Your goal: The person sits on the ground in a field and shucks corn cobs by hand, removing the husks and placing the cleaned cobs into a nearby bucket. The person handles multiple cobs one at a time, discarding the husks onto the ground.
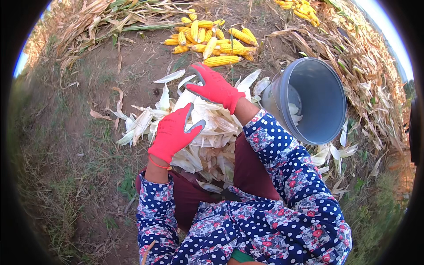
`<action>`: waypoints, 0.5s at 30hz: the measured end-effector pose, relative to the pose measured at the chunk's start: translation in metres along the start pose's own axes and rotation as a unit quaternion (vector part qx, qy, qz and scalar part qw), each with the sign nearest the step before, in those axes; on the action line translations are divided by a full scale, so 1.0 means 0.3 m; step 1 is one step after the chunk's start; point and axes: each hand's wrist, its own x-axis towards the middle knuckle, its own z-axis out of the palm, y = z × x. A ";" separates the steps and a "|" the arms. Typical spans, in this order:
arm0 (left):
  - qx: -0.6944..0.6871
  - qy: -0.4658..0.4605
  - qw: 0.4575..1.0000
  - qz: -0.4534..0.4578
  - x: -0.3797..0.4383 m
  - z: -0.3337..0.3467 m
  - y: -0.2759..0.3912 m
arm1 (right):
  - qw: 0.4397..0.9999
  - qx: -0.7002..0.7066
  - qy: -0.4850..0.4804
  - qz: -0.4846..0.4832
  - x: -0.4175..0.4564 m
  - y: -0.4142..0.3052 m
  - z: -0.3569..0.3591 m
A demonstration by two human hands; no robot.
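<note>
Both of my hands wear red gloves with grey rubber-coated palms. Over the left side of a heap of pale corn husks is my left hand, thumb spread from the fingers and nothing visible in its grasp. My right hand hovers above the far part of the heap, thumb and fingers also apart. Just beyond its fingertips lies a pile of husked yellow corn cobs on the soil. The husk heap lies in front of and between my knees, and my gloves hide parts of it.
A grey plastic bucket tilts at my right, with some husk pieces inside. Dry corn stalks lie beyond it, and more stalks at the far left. Another group of cobs rests at the far right.
</note>
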 end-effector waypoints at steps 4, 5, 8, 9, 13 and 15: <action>0.023 -0.065 0.997 -0.015 0.012 0.003 0.033 | 0.993 -0.049 -0.098 -0.045 -0.051 -0.029 0.027; 0.035 -0.067 0.997 -0.003 0.015 0.010 0.030 | 0.992 -0.055 -0.097 -0.064 -0.063 -0.030 0.024; 0.059 -0.111 0.992 -0.003 0.015 0.023 0.019 | 0.987 -0.067 -0.112 -0.093 -0.124 -0.108 -0.040; 0.057 -0.095 0.994 0.010 0.012 0.022 0.016 | 0.986 -0.067 -0.088 -0.127 -0.146 -0.129 -0.053; 0.024 -0.120 0.991 0.046 -0.005 0.025 -0.058 | 0.984 0.004 -0.003 -0.179 -0.262 -0.251 -0.109; 0.016 -0.107 0.993 0.042 -0.008 0.035 -0.060 | 0.976 0.078 0.047 -0.196 -0.308 -0.247 -0.192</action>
